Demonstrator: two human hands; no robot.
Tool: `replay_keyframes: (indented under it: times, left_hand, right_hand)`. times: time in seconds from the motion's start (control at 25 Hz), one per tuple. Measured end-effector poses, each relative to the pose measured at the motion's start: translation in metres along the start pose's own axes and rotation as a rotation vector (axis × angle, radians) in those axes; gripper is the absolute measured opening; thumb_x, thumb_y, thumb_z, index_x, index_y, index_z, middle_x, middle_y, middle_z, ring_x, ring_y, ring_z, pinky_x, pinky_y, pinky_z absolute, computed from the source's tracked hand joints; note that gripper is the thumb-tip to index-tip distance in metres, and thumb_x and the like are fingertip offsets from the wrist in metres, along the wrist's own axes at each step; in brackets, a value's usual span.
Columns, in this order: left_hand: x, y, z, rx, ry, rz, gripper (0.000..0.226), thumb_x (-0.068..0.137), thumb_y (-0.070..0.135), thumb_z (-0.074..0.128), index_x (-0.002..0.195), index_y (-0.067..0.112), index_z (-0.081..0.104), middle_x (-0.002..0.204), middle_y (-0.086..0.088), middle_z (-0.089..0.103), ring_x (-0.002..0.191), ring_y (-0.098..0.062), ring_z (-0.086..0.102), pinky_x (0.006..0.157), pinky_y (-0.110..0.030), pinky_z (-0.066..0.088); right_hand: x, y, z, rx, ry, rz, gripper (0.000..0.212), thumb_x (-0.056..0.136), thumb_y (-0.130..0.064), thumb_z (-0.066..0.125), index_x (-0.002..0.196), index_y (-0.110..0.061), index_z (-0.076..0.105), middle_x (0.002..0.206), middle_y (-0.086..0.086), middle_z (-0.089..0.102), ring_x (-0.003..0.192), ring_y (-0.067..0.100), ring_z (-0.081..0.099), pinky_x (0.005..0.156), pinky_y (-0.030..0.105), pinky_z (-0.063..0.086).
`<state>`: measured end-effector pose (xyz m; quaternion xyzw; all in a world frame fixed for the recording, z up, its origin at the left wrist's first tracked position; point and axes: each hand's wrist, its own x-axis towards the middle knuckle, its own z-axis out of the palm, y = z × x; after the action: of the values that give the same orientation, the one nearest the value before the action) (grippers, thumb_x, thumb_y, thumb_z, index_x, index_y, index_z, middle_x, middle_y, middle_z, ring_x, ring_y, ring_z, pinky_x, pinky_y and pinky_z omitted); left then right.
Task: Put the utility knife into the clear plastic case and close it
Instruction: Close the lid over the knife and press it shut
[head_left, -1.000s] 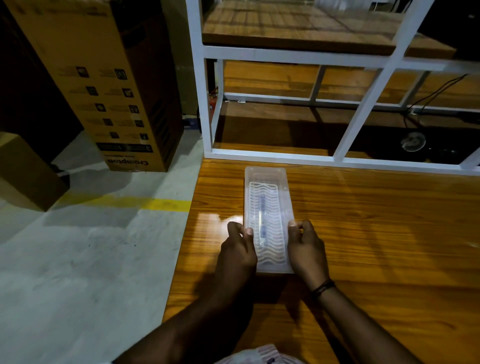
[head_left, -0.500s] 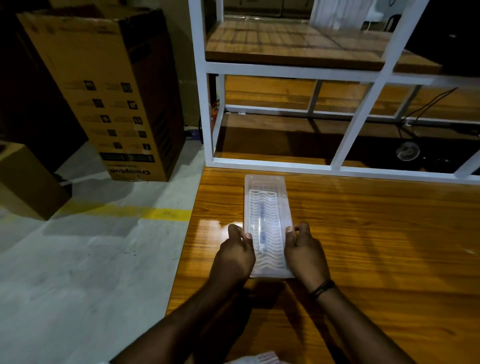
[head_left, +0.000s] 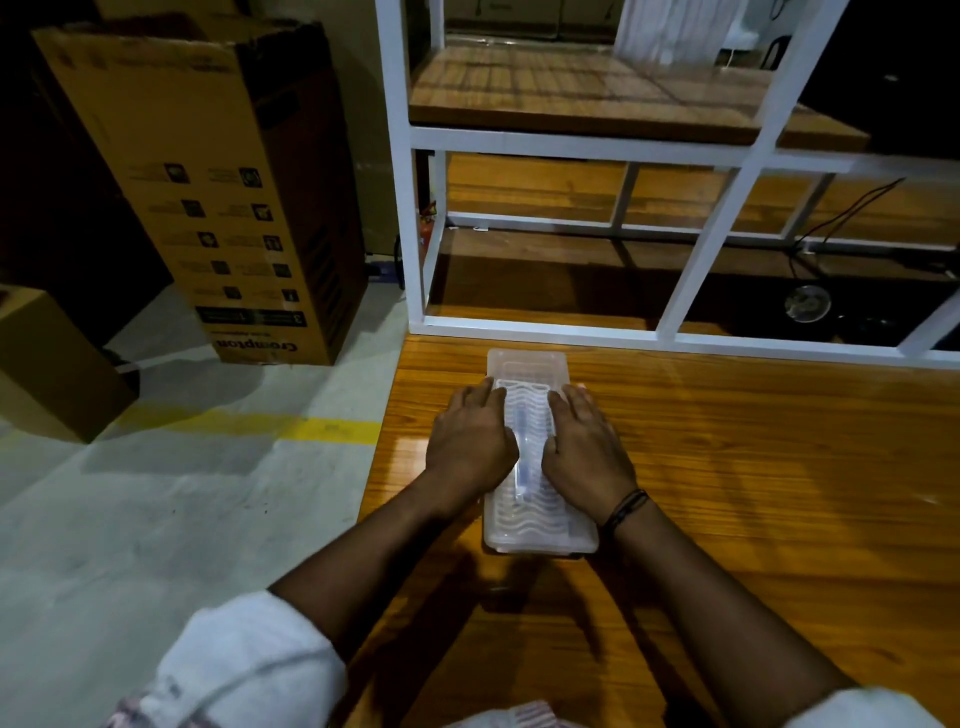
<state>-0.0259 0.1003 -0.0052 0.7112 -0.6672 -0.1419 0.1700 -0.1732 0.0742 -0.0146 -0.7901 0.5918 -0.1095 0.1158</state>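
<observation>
A long clear plastic case (head_left: 525, 364) with a wavy ribbed lid lies lengthwise on the wooden table (head_left: 753, 467), near its left edge. Through the lid a slim utility knife (head_left: 522, 457) shows along the middle. My left hand (head_left: 470, 441) lies flat on the left half of the lid, fingers stretched forward. My right hand (head_left: 584, 449) lies flat on the right half in the same way, a dark band at its wrist. Both palms cover the lid's middle; its near and far ends stay visible.
A white metal frame (head_left: 524, 330) with wooden shelves stands just beyond the case. A tall cardboard box (head_left: 218, 197) and a smaller one (head_left: 47, 364) stand on the concrete floor to the left, beside a yellow floor line (head_left: 322, 430). Cables and a round fitting (head_left: 808, 304) lie under the shelves.
Both hands moved forward from gripping the case's near sides with their fingertips to lying flat on the lid's middle. The case has stayed in place on the table.
</observation>
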Motion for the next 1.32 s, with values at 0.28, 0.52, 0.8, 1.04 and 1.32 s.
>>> replay_keyframes:
  times: [0.28,0.52,0.8,1.04,1.32]
  left_hand:
    - [0.007,-0.002,0.023,0.052,-0.006,-0.032,0.073,0.100,0.025,0.049,0.166,0.017,0.019,0.176,0.000,0.013,0.162,-0.027,0.010,0.125,-0.050,0.024]
    - [0.020,-0.008,0.019,0.188,0.090,0.035,0.069,0.088,0.035,0.042,0.153,0.014,0.046,0.159,-0.006,0.046,0.135,-0.032,0.047,0.103,-0.045,0.045]
    - [0.067,-0.003,0.003,0.220,0.044,-0.035,0.061,0.092,0.020,0.054,0.151,0.009,0.044,0.140,-0.016,0.054,0.129,-0.035,0.051,0.101,-0.045,0.046]
    - [0.075,-0.010,0.008,0.283,0.035,-0.005,0.065,0.087,0.027,0.057,0.148,0.008,0.045,0.145,-0.016,0.047,0.137,-0.037,0.041,0.105,-0.050,0.042]
    - [0.080,-0.008,0.014,0.268,0.067,0.000,0.060,0.089,0.026,0.054,0.145,0.006,0.047,0.146,-0.015,0.053,0.141,-0.035,0.040,0.108,-0.052,0.040]
  right_hand:
    - [-0.001,-0.002,0.023,-0.028,0.160,-0.044,0.066,0.085,-0.027,0.045,0.144,0.001,0.046,0.152,0.026,0.043,0.145,0.039,0.037,0.119,0.044,0.028]
    - [0.032,0.002,0.007,-0.131,0.199,-0.040,0.050,0.082,-0.034,0.043,0.117,-0.005,0.065,0.115,0.018,0.065,0.106,0.038,0.059,0.089,0.047,0.051]
    - [0.077,0.006,0.001,-0.153,0.156,-0.002,0.039,0.084,-0.022,0.052,0.118,-0.006,0.060,0.122,0.018,0.058,0.116,0.036,0.053,0.096,0.048,0.048]
    - [0.084,0.013,0.008,-0.025,0.174,-0.030,0.041,0.083,-0.021,0.051,0.121,-0.005,0.054,0.117,0.019,0.063,0.108,0.037,0.058,0.092,0.045,0.049]
    - [0.082,0.014,0.010,0.061,0.246,-0.025,0.030,0.086,-0.017,0.051,0.113,-0.006,0.056,0.110,0.017,0.064,0.103,0.034,0.058,0.089,0.042,0.049]
